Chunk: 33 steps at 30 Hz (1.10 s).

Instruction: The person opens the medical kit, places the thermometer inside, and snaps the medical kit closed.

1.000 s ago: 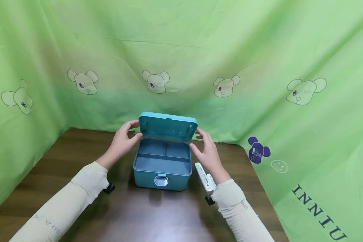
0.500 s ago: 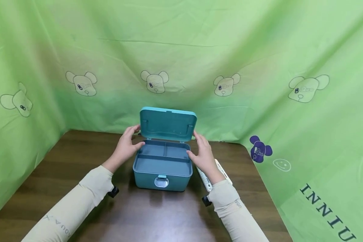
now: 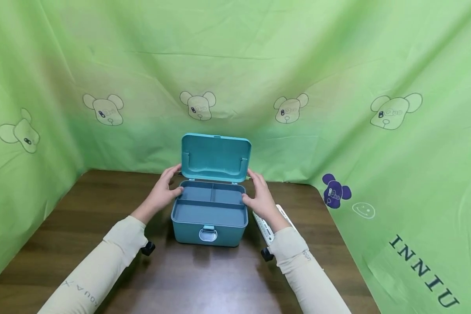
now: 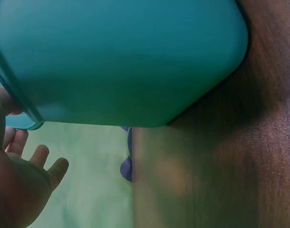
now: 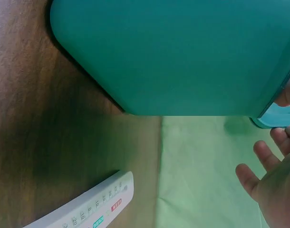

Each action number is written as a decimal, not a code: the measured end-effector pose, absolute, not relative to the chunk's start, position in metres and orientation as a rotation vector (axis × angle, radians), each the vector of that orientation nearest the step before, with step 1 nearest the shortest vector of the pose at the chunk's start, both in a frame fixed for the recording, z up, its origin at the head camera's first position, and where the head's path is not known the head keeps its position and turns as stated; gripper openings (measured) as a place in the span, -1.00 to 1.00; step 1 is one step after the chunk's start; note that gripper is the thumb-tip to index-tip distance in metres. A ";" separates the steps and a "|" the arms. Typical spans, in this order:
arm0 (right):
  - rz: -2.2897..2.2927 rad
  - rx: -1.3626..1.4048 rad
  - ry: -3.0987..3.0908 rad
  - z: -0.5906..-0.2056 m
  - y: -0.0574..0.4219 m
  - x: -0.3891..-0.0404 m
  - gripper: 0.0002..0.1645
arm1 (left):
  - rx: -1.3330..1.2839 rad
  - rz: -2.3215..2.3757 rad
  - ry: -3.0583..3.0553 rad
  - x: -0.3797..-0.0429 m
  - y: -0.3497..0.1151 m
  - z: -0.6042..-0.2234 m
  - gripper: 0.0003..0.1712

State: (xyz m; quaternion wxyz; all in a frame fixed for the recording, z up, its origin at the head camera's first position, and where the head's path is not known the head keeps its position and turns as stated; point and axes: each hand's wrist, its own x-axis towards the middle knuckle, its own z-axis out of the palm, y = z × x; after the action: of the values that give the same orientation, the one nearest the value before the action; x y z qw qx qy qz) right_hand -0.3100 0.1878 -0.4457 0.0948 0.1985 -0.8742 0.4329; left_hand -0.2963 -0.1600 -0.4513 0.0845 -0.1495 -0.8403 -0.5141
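Observation:
A teal storage box [image 3: 209, 233] stands on the table, its hinged lid [image 3: 216, 157] raised and leaning back. Inside the top lies a blue-grey divided tray [image 3: 209, 213]: a wide front compartment and two smaller rear ones. A metal clasp [image 3: 208, 234] sits on the front wall. My left hand [image 3: 161, 192] is at the left rear corner, its thumb at the rim and its fingers near the lid's edge. On the other side, my right hand [image 3: 261, 198] mirrors it. In both wrist views the outer fingers are loosely extended and spread, apart from the box wall.
A white thermometer [image 5: 95, 204] with a printed scale lies on the wooden table [image 3: 204, 279], right of the box and partly under my right forearm. Green printed cloth [image 3: 235, 65] hangs behind the table and at both sides.
The lid has swung further back and now leans more upright-to-rearward. Both hands have come down slightly along its sides toward the hinge corners. The box body has stayed nearly in place.

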 end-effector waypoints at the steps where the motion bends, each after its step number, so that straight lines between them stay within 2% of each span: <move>1: 1.306 0.589 -2.593 -0.446 0.188 -0.310 0.01 | -0.449 -1.542 -2.511 -0.297 -0.161 -0.452 -0.11; 18: 1.544 0.598 -2.657 -0.447 0.184 -0.327 0.15 | -0.422 -1.855 -2.517 -0.306 -0.166 -0.457 -0.08; 26: 1.656 0.590 -2.689 -0.445 0.187 -0.332 0.15 | -0.456 -1.919 -2.539 -0.297 -0.161 -0.431 -0.09; 33: 1.720 0.564 -2.708 -0.444 0.186 -0.333 0.14 | -0.437 -1.900 -2.591 -0.289 -0.164 -0.424 -0.10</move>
State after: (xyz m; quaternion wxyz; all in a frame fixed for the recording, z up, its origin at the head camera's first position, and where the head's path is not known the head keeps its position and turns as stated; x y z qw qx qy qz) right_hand -0.3332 0.1863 -0.4442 -0.0579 0.1729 -0.8299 0.5272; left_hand -0.2890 -0.1636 -0.4238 -0.0504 -0.1346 -0.7980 -0.5853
